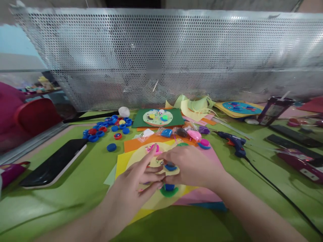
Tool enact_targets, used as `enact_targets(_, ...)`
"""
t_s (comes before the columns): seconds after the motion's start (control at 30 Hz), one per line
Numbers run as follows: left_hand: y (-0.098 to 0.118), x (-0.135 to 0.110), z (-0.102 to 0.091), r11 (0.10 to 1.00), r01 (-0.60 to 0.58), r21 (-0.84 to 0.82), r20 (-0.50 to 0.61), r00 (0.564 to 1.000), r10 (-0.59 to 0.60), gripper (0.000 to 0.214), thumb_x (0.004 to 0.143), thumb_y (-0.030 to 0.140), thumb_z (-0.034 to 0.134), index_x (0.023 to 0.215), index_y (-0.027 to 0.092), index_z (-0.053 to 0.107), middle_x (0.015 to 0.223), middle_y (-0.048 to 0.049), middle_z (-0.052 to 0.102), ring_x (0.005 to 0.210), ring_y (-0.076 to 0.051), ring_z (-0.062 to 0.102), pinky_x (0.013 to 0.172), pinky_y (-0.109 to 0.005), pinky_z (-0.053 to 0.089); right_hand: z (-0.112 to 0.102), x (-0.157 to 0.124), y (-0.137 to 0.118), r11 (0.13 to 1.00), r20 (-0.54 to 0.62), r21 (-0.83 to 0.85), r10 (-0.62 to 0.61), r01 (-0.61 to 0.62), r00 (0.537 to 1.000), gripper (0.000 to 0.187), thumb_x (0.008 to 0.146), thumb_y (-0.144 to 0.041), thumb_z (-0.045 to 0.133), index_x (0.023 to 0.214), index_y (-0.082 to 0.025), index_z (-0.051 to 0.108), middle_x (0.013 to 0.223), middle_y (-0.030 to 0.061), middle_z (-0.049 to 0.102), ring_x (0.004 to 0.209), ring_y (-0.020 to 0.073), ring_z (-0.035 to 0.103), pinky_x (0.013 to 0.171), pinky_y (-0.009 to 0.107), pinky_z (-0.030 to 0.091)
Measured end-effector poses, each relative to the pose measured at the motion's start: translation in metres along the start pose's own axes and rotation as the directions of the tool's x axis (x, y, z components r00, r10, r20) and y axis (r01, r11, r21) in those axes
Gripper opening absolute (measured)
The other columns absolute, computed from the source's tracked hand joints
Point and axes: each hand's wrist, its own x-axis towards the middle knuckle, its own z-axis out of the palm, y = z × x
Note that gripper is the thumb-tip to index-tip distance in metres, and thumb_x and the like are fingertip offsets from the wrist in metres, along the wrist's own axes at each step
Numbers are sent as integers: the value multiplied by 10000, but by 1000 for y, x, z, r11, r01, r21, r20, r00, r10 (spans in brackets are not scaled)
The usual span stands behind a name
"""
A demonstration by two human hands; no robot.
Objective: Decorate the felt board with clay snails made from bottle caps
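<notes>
A pale yellow paper circle (153,201) lies on stacked coloured sheets, with clay and bottle caps on it. My left hand (137,178) is over its left part, fingers spread and nothing visible in them. My right hand (189,164) arches over the right part, fingers bent but apart, its lower fingertip close to or touching my left fingertips. Between the hands sit a dark blue clay piece (171,167) and a blue cap (169,187) above a green clay crescent (169,192). Near my raised left finger is a pink clay piece (155,148). My hands hide part of the circle.
Beyond are bagged clay (166,132) and a decorated circle on a green sheet (140,117). Blue and red caps (93,137) and a phone (54,164) lie left. A corded glue gun (233,143) and a dark cup (275,111) stand right. A perforated metal panel (101,60) rises behind.
</notes>
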Motion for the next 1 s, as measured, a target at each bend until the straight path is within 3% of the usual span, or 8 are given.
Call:
enact_targets(0.13, 2, -1, 1, 997, 33, -72, 14, 999, -32, 671, 820, 286, 594, 1400, 345, 261, 865, 54, 748, 1002, -169, 653, 685, -208, 593, 1, -1, -1, 1000, -4, 5, -5, 5, 1000, 395, 730, -428, 638, 1059, -209, 623, 858, 24, 680, 759, 215, 629, 536, 271, 345)
enact_targets(0.27, 6, 1, -4, 992, 76, -100, 8, 997, -75, 677, 801, 326, 619, 1396, 300, 298, 832, 39, 751, 997, -188, 655, 845, -288, 554, 0, -3, -1, 996, -36, 83, -27, 30, 999, 396, 714, -430, 677, 1037, -205, 628, 867, 15, 683, 754, 205, 632, 540, 273, 375)
enact_targets(0.37, 10, 6, -12, 975, 167, -147, -2, 986, -169, 724, 775, 368, 648, 1402, 269, 300, 852, 14, 751, 1022, -220, 641, 927, -352, 503, 1, -5, 1, 954, -118, 276, -83, 113, 990, 365, 723, -405, 698, 1027, -218, 621, 912, -27, 685, 786, 150, 626, 615, 249, 431)
enact_targets(0.47, 16, 11, -20, 912, 298, -282, 45, 954, -297, 803, 755, 364, 680, 1423, 240, 252, 869, -16, 750, 925, -233, 681, 806, -322, 554, 4, -6, 3, 893, -253, 382, -149, 240, 956, 306, 764, -313, 682, 1040, -198, 619, 949, -18, 687, 811, 112, 620, 698, 215, 460)
enact_targets(0.6, 19, 14, -23, 839, 362, -406, 107, 931, -350, 875, 718, 331, 725, 1430, 220, 229, 837, -23, 753, 788, -223, 709, 685, -278, 563, 8, -6, 3, 867, -438, 346, -190, 360, 879, 233, 799, -197, 640, 1026, -143, 631, 905, 24, 693, 745, 94, 616, 670, 191, 478)
enact_targets(0.73, 19, 13, -22, 823, 388, -415, 130, 920, -369, 884, 700, 323, 740, 1424, 215, 245, 792, -8, 754, 799, -222, 703, 675, -264, 541, 10, -6, 2, 851, -502, 304, -239, 428, 831, 136, 837, -158, 589, 958, -134, 647, 859, 33, 698, 789, 102, 622, 704, 203, 486)
enact_targets(1.0, 19, 13, -21, 843, 363, -397, 117, 931, -346, 830, 718, 326, 714, 1415, 219, 276, 799, 7, 753, 797, -213, 700, 687, -270, 535, 8, -9, 1, 850, -476, 293, -267, 437, 838, 111, 851, -131, 563, 926, -155, 641, 862, 25, 694, 790, 96, 605, 706, 216, 498)
